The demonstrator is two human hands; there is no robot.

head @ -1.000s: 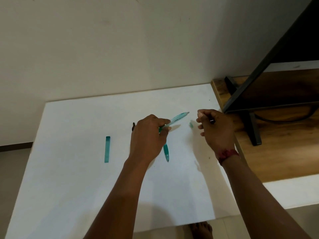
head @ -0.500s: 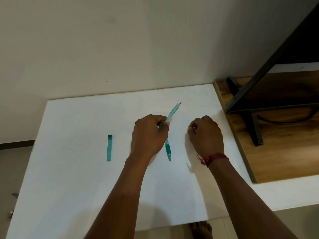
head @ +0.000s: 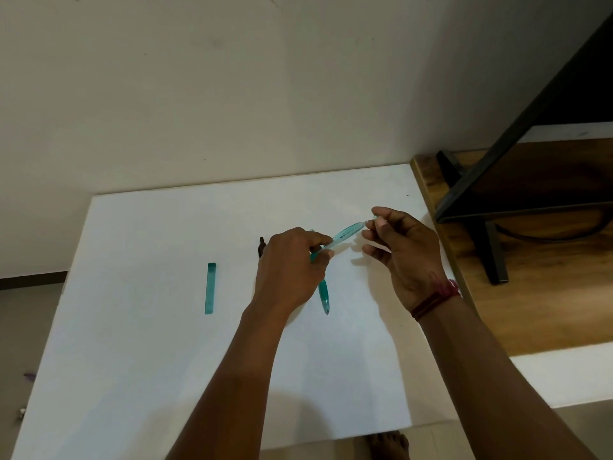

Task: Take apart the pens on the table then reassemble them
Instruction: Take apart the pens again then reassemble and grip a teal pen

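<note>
Head view: left hand (head: 288,263) grips the teal pen barrel (head: 346,234) by its lower end, above the white table (head: 166,360). Right hand (head: 404,254), down on the tabletop half a second ago, now pinches the barrel's far tip. It is probably refitting an end piece, so reassembly is under way.

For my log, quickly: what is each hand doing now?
Left hand: grips the teal pen barrel.
Right hand: pinches the barrel's far end.

Wooden top (head: 547,310) at right carries a black metal stand (head: 494,254) and a dark cable (head: 547,239). Cream wall (head: 232,94) behind. Bare foot (head: 388,443) at bottom edge.
</note>
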